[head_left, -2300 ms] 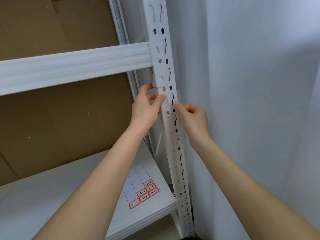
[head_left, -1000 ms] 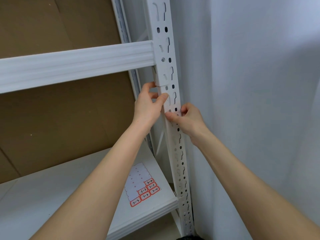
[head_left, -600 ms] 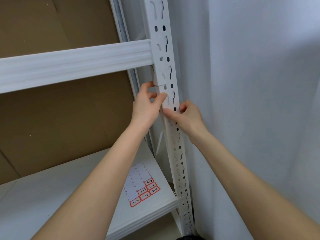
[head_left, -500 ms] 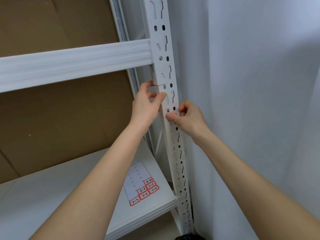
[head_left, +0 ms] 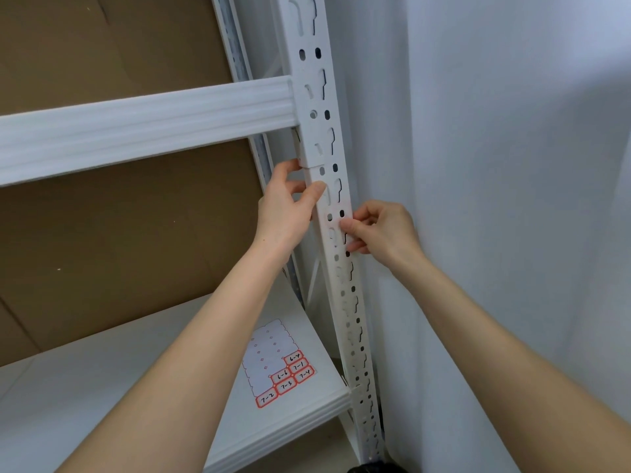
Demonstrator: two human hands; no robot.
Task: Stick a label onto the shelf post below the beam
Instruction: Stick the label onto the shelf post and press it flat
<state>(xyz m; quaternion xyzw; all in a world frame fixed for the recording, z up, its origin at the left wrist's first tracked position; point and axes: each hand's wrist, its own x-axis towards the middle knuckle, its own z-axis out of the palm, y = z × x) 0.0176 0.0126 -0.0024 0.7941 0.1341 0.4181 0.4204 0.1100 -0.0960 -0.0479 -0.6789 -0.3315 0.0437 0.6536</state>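
Paper-thin and probably floppy, the label (head_left: 334,222) at mid-frame is being pinched edgewise by the right hand (head_left: 384,233), while the left hand (head_left: 285,209) is gripping the shelf post (head_left: 353,336).

The label sheet (head_left: 278,363) on the shelf (head_left: 85,370) carries handwritten 6-4, 7-1, 6-6, 7-4, 7-3 and 7-2.

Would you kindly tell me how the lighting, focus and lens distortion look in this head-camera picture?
Head view: soft even light, no hard shadows; the beam is nearly washed out; the wide lens bows the shelf post; the label sheet has sharp handwriting; the label by the right hand barely shows, white on white.
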